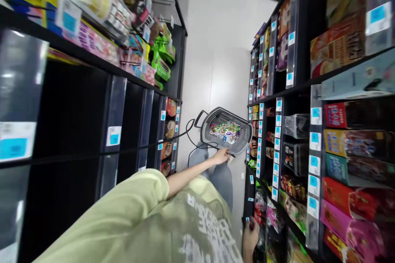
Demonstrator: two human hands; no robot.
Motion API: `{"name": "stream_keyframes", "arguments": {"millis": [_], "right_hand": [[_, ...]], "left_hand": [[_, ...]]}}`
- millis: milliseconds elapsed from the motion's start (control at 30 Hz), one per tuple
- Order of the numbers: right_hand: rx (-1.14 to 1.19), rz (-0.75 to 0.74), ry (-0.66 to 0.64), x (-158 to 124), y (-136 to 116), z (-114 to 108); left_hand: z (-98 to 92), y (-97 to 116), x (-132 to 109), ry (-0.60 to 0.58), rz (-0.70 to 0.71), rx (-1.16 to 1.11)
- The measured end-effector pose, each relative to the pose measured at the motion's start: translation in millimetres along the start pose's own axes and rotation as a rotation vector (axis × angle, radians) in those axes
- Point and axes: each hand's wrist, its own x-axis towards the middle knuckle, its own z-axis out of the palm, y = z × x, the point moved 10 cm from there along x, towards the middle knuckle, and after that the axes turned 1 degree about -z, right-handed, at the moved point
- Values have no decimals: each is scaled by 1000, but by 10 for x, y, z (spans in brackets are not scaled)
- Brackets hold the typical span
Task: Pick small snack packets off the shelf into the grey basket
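My left hand (221,156) reaches forward and is closed on the thin black handle of a grey plastic shopping basket (207,128), which hangs in the aisle. A colourful snack packet (226,131) lies inside it. At the bottom edge, my right hand (249,236) rests against the low right shelf. Its fingers are curled onto a dark packet (258,230) among the hanging snack bags. My light green printed T-shirt (148,226) fills the lower middle of the view, and my jeans show below the basket.
I stand in a narrow aisle with a pale floor (222,49). Black shelving on the left (77,111) has dark bays and bowl noodles (170,109) further along. The right shelving (311,86) is packed with boxes and snack bags, with blue price tags (315,113).
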Motion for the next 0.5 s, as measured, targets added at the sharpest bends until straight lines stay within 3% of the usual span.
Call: {"name": "stream_keyframes", "arguments": {"millis": [133,233,333,500], "right_hand": [[-12,-151,-122,643,-410,488],[-99,-327,-284,1280,-965,1213],[-229,-485,-448,2009,-1537,2269],[-288,-854,-567,3175,-2321,4306]], "left_hand": [[-460,-465,928,128,-97,100],[-720,-1014,1597,210,-184,152],[-817,-1646,2207,266,-262,185],[-725,-2645,3192,287,-300,222]]}}
